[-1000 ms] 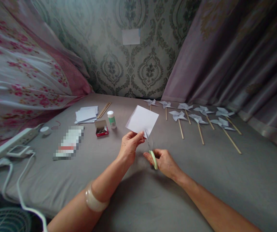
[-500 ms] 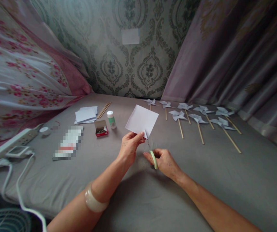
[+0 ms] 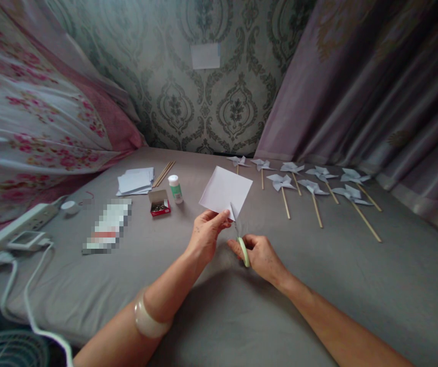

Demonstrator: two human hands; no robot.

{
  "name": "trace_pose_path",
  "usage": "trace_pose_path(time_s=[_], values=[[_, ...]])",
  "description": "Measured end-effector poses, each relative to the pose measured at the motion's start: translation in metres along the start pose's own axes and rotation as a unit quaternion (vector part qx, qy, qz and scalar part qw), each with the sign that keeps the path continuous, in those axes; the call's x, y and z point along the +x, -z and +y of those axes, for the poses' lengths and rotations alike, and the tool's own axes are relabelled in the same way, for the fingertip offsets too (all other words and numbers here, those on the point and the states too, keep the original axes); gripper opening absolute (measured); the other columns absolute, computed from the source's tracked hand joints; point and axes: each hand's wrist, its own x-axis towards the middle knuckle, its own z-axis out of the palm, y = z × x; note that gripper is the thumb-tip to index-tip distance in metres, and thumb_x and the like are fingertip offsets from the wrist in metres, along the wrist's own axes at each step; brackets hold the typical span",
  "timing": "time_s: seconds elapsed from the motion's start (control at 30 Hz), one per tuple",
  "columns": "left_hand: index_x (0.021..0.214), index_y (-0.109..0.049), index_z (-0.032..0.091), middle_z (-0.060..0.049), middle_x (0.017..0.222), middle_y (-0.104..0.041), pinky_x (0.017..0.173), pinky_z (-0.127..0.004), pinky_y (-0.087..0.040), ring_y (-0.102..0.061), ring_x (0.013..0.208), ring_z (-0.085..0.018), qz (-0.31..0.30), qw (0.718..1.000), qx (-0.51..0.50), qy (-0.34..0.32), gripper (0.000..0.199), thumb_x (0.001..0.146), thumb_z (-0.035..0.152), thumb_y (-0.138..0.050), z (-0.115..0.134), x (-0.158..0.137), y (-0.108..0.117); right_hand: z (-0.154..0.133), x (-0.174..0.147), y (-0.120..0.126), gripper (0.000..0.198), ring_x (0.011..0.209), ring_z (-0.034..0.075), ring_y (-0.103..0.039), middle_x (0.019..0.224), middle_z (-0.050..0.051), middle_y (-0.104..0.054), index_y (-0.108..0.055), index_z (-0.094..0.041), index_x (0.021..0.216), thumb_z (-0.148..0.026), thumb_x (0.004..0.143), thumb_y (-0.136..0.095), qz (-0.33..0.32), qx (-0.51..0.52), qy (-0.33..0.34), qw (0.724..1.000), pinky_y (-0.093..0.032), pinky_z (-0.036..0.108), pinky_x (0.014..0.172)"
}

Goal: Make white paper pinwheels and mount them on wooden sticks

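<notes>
A square sheet of white paper is pinched at its lower corner between the thumb and fingers of my left hand. In my right hand is a pair of scissors with pale green handles, my fingers closed round them. The blades point up at the paper's near corner, where a slit shows; their tips are hard to make out. Both hands are held above the grey sheet.
Several paper pinwheels on sticks lie at the right. To the left are a paper stack, wooden sticks, a white-green bottle, a red box of small metal pieces, a blurred packet and a power strip.
The paper and my left hand have shifted very slightly to the right. My right hand keeps the scissors at the paper's near corner, almost unmoved.
</notes>
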Motion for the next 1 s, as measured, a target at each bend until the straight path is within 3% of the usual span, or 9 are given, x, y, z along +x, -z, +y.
trace_pose_path(time_s=[1.0], values=[[0.064, -0.066, 0.011, -0.001, 0.061, -0.063, 0.061, -0.024, -0.046, -0.057, 0.057, -0.009, 0.002, 1.0, -0.005, 0.01, 0.03, 0.051, 0.03, -0.085, 0.0011, -0.0006, -0.0015, 0.0021, 0.0001, -0.0008, 0.048, 0.051, 0.009, -0.033, 0.051, -0.005, -0.039, -0.049, -0.018, 0.053, -0.059, 0.068, -0.068, 0.013, -0.011, 0.008, 1.0, -0.026, 0.023, 0.047]])
